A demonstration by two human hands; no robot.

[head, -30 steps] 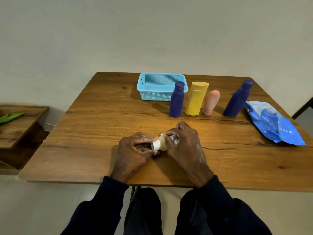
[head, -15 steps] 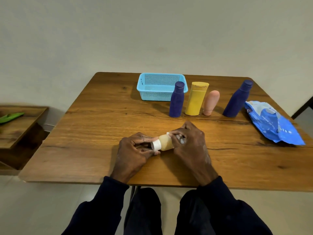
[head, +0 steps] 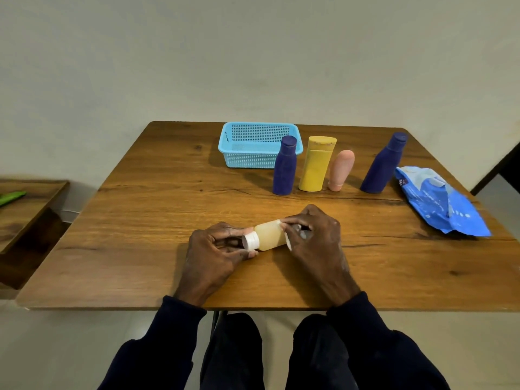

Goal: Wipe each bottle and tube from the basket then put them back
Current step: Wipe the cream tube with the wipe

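A: Item one, pale bottle (head: 271,234)?
B: Your left hand (head: 213,256) grips its capped end, your right hand (head: 316,243) pinches a wipe (head: 287,240) against its base; it lies between them.
A: Basket (head: 247,161)?
B: Beyond your hands.

Bottle base: small pale-yellow plastic bottle (head: 269,235), far end hidden under right hand (head: 316,244).
Wipe: thin white wipe (head: 287,240), mostly covered by fingers.
Packet print: crumpled blue plastic packet (head: 439,205), lettering unreadable.
Left edge: flat green object (head: 11,197), cut off.

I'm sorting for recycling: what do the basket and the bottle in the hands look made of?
Basket: likely moulded plastic, matte light blue, walls a fine perforated grid. Bottle: probably translucent plastic, pale yellow showing through, with an opaque white cap.
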